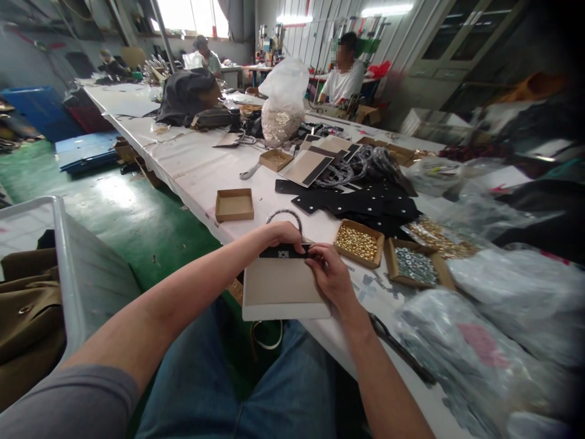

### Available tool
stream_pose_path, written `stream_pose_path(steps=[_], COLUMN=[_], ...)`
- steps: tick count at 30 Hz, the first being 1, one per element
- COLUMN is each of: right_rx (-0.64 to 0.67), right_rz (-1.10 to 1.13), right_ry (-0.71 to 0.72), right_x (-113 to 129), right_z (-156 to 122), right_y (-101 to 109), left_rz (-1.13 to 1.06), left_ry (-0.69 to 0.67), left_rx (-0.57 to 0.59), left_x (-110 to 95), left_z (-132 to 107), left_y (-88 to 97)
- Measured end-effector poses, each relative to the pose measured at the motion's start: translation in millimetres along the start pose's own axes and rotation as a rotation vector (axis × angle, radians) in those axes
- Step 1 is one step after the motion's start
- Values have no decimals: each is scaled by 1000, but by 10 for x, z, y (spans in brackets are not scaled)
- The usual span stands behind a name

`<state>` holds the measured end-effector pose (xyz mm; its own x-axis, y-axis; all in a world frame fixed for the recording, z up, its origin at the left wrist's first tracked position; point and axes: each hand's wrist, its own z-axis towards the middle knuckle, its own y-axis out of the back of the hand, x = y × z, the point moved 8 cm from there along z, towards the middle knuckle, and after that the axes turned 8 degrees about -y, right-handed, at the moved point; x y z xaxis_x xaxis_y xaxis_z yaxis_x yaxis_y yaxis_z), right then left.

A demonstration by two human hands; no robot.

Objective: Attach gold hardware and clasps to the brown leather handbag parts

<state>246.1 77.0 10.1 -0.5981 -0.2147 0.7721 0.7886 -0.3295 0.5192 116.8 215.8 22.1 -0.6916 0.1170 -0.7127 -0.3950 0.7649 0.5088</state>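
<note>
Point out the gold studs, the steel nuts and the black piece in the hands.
Gold studs [357,244]: head view, middle of the pile.
Steel nuts [415,266]: head view, middle of the pile.
Black piece [272,252]: head view, its bare left end.

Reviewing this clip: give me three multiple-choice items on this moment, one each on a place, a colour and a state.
1. Which tray is nearest the right hand?
A) gold studs
B) steel nuts
C) black panels

2. What colour is the strip at the left hand?
A) red
B) white
C) black

3. The box left of the hands is:
A) lidded
B) open, empty
C) full of studs

1: A, the studs sit just past its fingers.
2: C, the strip shows black between the hands.
3: B, its bare cardboard inside shows.
</note>
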Motion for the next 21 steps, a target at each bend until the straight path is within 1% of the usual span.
stream_pose_path(steps=[6, 9, 13, 15, 17, 21], right_rx=[-28, -41, -82, -105, -108, -102], right_rz=[-17, -25, -16, -11, -22, -46], right_ry=[-13, 14, 90, 109, 119, 119], right_x=[-21, -27, 2, 13, 23, 15], right_z=[-20, -28, -38, -47, -59, -84], right_y=[25, 25, 42, 56, 55, 40], left_rz=[-23, -12, -22, -35, -28, 61], left_ry=[44, 65, 109, 138, 139, 95], left_rx=[57, 85, 237, 290, 307, 292], left_x=[44, 66, 102, 114, 101, 50], left_z=[47, 90, 134, 145, 153, 148], left_y=[-4, -10, -113, -150, -159, -135])
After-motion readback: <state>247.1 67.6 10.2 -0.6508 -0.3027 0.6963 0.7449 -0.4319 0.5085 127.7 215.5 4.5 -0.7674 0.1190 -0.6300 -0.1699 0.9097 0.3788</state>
